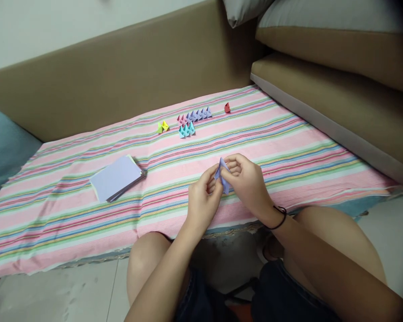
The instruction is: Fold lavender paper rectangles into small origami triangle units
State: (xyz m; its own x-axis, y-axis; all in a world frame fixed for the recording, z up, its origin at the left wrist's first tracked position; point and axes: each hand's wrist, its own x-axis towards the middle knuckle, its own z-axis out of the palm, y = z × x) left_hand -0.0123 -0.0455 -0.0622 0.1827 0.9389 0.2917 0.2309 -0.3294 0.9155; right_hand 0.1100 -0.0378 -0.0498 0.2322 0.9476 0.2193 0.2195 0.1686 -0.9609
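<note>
Between my hands, above the near part of the striped cloth, is a small piece of folded purple paper (pixel 224 173) with a pointed top. My left hand (pixel 205 192) pinches its left side between thumb and fingers. From the right, my right hand (pixel 246 179) grips the same paper, thumb in front and fingers curled behind. Parts of the paper are hidden by the fingers. A stack of paper sheets (pixel 116 178) with a purple sheet on top lies to the left of my hands.
Beyond my hands stand small folded paper pieces: a purple row (pixel 199 115), pink ones (pixel 181 120), teal ones (pixel 187 130), yellow-green ones (pixel 163 127) and a red one (pixel 227 108). The striped cloth (pixel 168 179) covers the seat. Brown cushions (pixel 332 103) rise at right, a backrest (pixel 137 62) behind.
</note>
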